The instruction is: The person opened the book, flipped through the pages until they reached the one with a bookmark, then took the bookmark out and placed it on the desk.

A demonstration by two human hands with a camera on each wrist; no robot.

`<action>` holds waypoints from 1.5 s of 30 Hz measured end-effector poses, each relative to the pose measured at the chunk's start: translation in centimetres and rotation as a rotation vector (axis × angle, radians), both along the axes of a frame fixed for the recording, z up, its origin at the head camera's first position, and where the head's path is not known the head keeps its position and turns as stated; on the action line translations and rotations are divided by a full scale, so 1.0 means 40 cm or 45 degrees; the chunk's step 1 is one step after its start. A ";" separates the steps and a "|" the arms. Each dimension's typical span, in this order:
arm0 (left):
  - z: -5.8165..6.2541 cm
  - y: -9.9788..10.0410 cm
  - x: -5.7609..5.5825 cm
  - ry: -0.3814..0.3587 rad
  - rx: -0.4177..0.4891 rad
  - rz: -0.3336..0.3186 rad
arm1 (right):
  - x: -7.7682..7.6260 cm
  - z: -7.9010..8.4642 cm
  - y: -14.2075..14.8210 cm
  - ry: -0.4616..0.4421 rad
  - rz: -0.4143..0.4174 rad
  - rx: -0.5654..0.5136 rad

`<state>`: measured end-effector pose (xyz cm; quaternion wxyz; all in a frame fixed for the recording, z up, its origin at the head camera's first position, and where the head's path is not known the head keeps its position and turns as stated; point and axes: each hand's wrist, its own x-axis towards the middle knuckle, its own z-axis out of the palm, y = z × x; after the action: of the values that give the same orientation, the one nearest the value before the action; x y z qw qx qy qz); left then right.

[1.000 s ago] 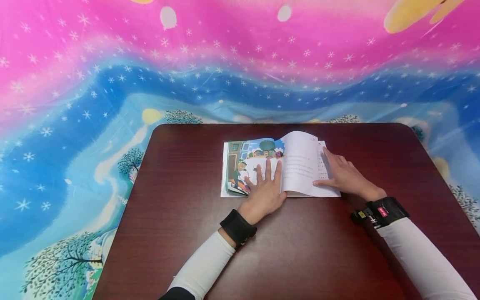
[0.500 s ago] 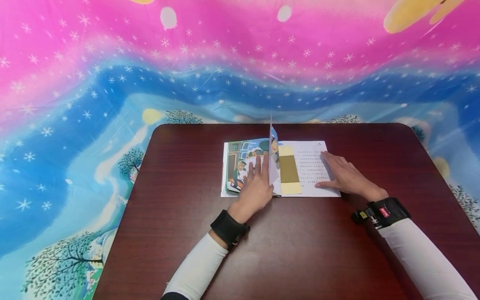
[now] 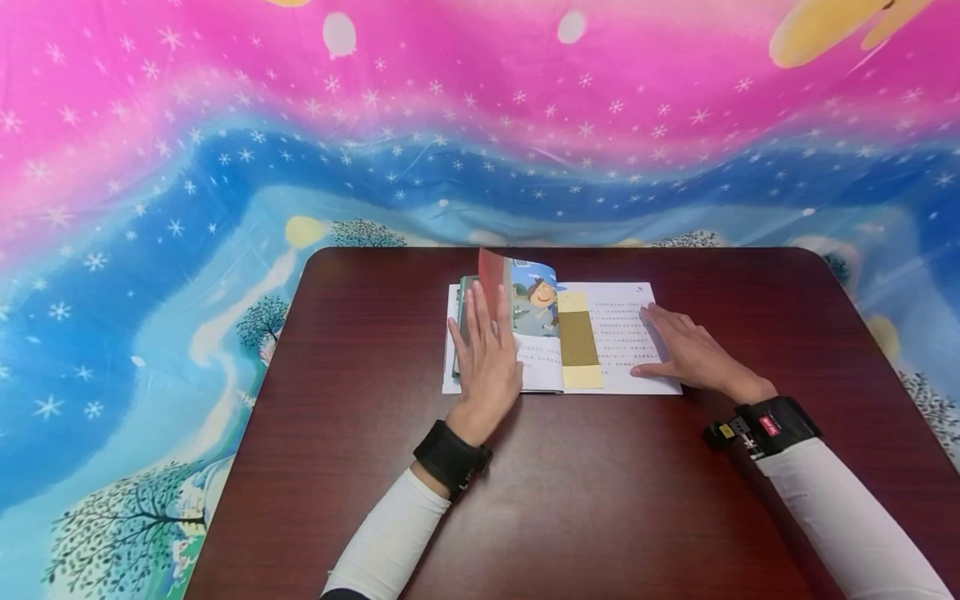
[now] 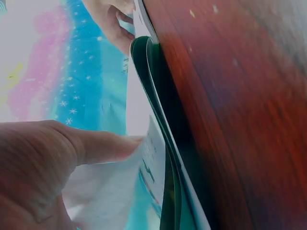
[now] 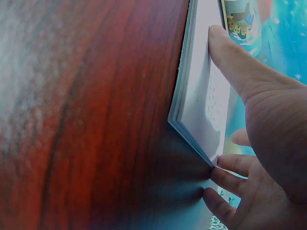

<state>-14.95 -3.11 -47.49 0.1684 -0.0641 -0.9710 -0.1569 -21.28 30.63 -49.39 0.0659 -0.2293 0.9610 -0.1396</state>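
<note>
An open picture book (image 3: 622, 337) lies on the table, with printed text on its right page and a cartoon picture on the left. Beside the spine is a pale yellow strip (image 3: 579, 340) with an olive-brown middle. My left hand (image 3: 487, 362) lies with straight fingers against a page being turned, whose reddish top (image 3: 492, 271) stands up behind the fingertips. In the left wrist view the thumb (image 4: 108, 146) touches this page. My right hand (image 3: 693, 354) rests at the book's right edge, thumb on the page, the other fingers (image 5: 232, 179) relaxed along the edge and the tabletop.
The dark reddish-brown table (image 3: 600, 492) extends around the book on every side. Behind it hangs a pink and blue cloth (image 3: 480, 125) printed with snowflakes and trees. Each wrist wears a black band (image 3: 450, 457).
My left hand has moved left, sweeping a page over from the right side to the left. This uncovered the yellow strip and a cartoon picture. The right hand has stayed almost still.
</note>
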 end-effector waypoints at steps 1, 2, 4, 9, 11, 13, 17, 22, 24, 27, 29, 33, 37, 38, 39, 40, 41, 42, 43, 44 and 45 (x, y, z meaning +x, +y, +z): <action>0.000 -0.002 -0.002 0.017 -0.031 0.000 | 0.000 0.000 0.000 0.000 -0.003 0.002; 0.001 -0.004 -0.003 0.024 -0.060 0.000 | 0.000 0.001 0.000 -0.001 -0.004 0.003; 0.001 -0.005 -0.004 -0.005 -0.102 -0.004 | 0.000 0.001 0.001 0.000 -0.006 0.004; -0.003 0.004 0.004 -0.213 -0.146 -0.017 | 0.002 0.003 0.002 0.003 0.005 0.000; -0.007 0.009 0.009 -0.295 -0.134 -0.035 | 0.002 0.003 0.003 0.003 0.006 0.002; -0.008 0.012 0.016 -0.383 -0.115 -0.060 | 0.002 0.004 0.004 0.002 0.006 0.005; -0.009 0.017 0.028 -0.597 -0.073 -0.075 | 0.000 0.003 0.007 -0.005 0.014 0.006; -0.012 0.024 0.033 -0.735 -0.079 -0.043 | -0.003 0.000 0.010 -0.026 0.023 0.008; -0.014 0.026 0.034 -0.755 -0.111 -0.035 | -0.003 0.001 0.010 -0.033 0.018 0.009; -0.017 0.027 0.036 -0.779 -0.150 -0.023 | -0.003 0.006 0.004 -0.021 0.007 0.007; -0.020 0.025 0.036 -0.794 -0.161 -0.014 | -0.002 0.014 -0.003 0.014 -0.008 -0.009; -0.022 0.018 0.036 -0.795 -0.168 0.005 | -0.001 0.040 -0.026 0.053 -0.091 -0.103; -0.022 0.011 0.034 -0.788 -0.172 0.015 | -0.002 0.072 -0.050 -0.003 -0.181 -0.263; -0.022 0.009 0.033 -0.793 -0.174 0.015 | -0.004 0.079 -0.055 -0.028 -0.197 -0.297; -0.022 0.008 0.033 -0.795 -0.172 0.015 | -0.005 0.086 -0.059 -0.061 -0.216 -0.324; -0.021 0.008 0.033 -0.798 -0.170 0.015 | -0.007 0.092 -0.062 -0.100 -0.234 -0.348; -0.021 0.008 0.032 -0.800 -0.169 0.014 | -0.009 0.097 -0.065 -0.150 -0.253 -0.370; -0.021 0.007 0.032 -0.801 -0.169 0.013 | -0.010 0.101 -0.068 -0.213 -0.273 -0.396; -0.020 0.007 0.033 -0.802 -0.169 0.013 | -0.012 0.105 -0.071 -0.280 -0.297 -0.425; -0.019 0.007 0.033 -0.801 -0.166 0.014 | -0.014 0.107 -0.074 -0.351 -0.324 -0.455; -0.019 0.007 0.033 -0.797 -0.166 0.014 | -0.016 0.109 -0.077 -0.418 -0.348 -0.494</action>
<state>-13.61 -2.82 -48.26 -0.1423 -0.0183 -0.9840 -0.1056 -21.93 27.54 -45.04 0.1562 -0.0805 0.9149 -0.3635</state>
